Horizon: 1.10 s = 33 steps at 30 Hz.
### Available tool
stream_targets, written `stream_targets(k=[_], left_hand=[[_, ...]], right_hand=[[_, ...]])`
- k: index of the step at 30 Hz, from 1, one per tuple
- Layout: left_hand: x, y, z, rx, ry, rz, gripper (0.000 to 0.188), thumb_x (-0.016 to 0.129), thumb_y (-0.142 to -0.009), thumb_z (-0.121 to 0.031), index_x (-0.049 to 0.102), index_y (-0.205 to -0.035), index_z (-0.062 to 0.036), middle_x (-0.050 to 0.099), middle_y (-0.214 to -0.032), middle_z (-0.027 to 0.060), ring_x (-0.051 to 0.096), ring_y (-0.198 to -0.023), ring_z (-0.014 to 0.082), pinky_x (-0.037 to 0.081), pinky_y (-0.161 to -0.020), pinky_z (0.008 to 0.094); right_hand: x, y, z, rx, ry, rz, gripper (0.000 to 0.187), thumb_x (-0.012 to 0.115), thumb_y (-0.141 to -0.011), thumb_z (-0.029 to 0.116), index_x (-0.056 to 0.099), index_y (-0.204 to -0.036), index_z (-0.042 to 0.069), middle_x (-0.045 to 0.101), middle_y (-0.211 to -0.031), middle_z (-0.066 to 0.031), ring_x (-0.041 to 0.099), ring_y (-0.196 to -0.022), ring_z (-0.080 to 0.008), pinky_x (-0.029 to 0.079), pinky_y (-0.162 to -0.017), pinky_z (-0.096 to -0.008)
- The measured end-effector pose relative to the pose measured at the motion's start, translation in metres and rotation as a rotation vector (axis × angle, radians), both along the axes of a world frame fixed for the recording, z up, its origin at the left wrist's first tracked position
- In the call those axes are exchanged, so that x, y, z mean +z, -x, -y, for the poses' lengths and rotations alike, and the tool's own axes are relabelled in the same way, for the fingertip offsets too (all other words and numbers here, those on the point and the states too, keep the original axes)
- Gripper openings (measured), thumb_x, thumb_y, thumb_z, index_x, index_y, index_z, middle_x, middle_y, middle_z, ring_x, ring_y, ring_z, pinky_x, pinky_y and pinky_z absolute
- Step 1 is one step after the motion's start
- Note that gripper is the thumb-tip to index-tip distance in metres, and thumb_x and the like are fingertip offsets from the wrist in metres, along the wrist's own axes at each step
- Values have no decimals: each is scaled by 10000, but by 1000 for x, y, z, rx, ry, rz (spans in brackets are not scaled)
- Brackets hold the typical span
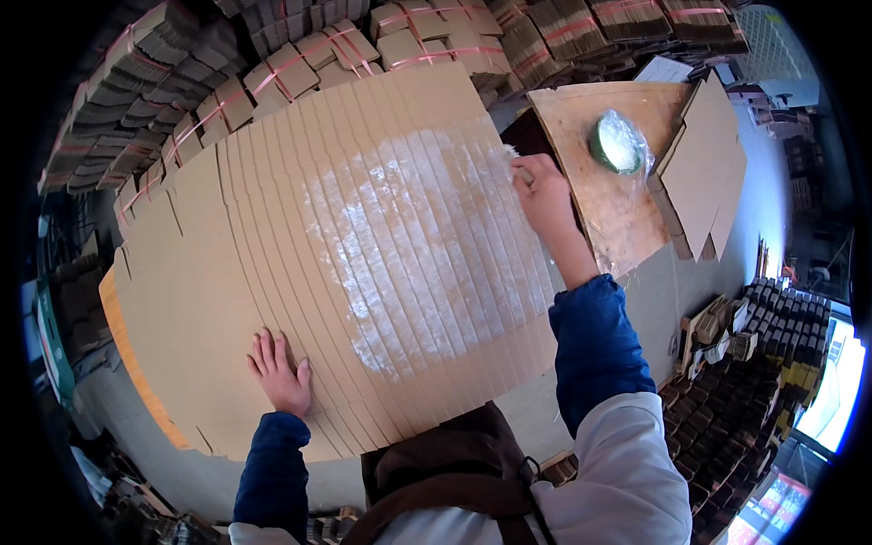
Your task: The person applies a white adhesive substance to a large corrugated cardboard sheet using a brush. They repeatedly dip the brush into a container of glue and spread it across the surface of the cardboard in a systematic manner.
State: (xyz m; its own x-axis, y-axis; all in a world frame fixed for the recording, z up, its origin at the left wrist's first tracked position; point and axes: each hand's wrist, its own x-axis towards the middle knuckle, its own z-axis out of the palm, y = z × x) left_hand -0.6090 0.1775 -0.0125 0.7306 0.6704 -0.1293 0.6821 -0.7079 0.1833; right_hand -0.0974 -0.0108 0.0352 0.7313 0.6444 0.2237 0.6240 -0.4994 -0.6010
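Overlapping brown cardboard sheets (186, 300) lie fanned out in front of me, their edges forming narrow parallel strips toward the right. A wet, streaky white paste (400, 245) covers the middle and right of those strips. My left hand (280, 374) rests flat on the cardboard at the near left, fingers spread. At the far right edge of the stack, my right hand (548, 195) is closed around a small brush (524, 175). Most of the brush is hidden by the fingers; its pale tip touches or hovers by the cardboard edge, I cannot tell which.
To the right, a wooden board (568, 113) holds a green bowl (599, 148) of white paste, with clear plastic around it. Folded cardboard (704, 173) leans over the board's right side. Bundles tied with pink straps (427, 41) line the back. Dark stacks (718, 409) stand at the lower right.
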Motion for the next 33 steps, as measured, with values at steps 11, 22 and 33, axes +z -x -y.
stream_targets(k=[11,22,33], left_hand=[[-2,0,1,-2,-12,3,702,609,-874,-355,393,-1480,-72,264,-1605,191,178,-1496,399,85,-1178,612],[-5,-2,1,-21,-24,26,709,610,-878,-351,382,-1490,-75,263,-1606,185,182,-1497,394,87,-1180,609],[-5,1,-1,-29,-46,15,690,588,-894,-372,389,-1486,-77,277,-1599,183,194,-1492,393,95,-1175,609]], right_hand=[[14,23,-47,-1,-147,-236,117,676,-860,98,693,-942,15,678,-899,-168,677,-783,-323,525,-692,-362],[-17,-4,-73,126,30,-22,130,633,-852,127,684,-887,13,676,-869,-181,673,-764,-331,532,-703,-365],[7,14,-37,52,-23,-232,124,660,-846,133,681,-912,30,665,-903,-212,653,-823,-407,527,-732,-453]])
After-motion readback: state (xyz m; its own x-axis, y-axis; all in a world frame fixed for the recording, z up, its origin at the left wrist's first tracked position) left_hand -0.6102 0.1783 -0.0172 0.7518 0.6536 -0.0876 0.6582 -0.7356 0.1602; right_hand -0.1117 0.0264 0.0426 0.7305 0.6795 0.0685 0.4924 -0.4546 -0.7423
